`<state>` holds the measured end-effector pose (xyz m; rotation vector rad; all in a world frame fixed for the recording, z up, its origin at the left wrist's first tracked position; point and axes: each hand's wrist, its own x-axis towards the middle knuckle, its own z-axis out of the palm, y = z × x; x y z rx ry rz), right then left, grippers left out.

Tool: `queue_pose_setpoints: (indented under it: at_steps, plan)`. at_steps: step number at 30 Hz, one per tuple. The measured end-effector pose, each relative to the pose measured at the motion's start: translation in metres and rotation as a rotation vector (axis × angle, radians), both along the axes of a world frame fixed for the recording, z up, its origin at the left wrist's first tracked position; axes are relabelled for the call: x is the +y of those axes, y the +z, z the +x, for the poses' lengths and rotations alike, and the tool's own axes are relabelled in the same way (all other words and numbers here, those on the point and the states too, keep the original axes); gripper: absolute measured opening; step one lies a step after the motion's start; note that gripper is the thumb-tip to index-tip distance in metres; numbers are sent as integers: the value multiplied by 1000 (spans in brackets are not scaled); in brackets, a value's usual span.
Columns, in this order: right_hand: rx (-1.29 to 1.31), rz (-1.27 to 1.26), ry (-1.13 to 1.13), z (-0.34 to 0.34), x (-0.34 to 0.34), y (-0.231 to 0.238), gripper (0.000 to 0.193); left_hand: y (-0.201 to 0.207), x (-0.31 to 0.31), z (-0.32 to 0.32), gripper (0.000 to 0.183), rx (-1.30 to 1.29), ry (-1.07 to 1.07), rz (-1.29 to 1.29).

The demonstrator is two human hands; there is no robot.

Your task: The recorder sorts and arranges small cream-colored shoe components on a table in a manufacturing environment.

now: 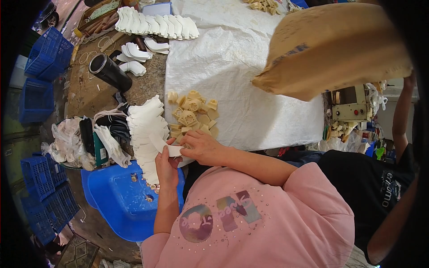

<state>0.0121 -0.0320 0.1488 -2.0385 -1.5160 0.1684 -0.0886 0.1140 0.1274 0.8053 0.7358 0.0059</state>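
My left hand (pixel 167 166) is closed on the lower side of a bent white piece (pixel 173 151) near the table's front edge. From the right, my right hand (pixel 201 147) has its fingers curled at the other end of that same piece. Beside my left hand, a long overlapping row of similar white pieces (pixel 145 120) runs along the table edge. A heap of cream-coloured moulded parts (pixel 190 114) lies just beyond my hands on a white woven sheet (pixel 232 111). Whether a small part sits inside my right fingers is hidden.
At right, a co-worker in black lifts a large brown sack (pixel 330 49) over the sheet. A black cylinder (pixel 110 72) stands on the table at left. Another row of white pieces (pixel 156 24) lies at the back. A blue tub (pixel 120 196) sits below the front edge.
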Motion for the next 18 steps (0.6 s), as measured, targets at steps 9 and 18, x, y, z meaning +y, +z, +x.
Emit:
queue_pose_setpoints:
  at_steps: [9,18]
  plan:
    - [25,-43,5,0,2,-1,29,-7,2,-3,37,-21,16,7]
    - [25,-41,-4,-1,3,-4,28,-10,3,-4,36,-3,23,12]
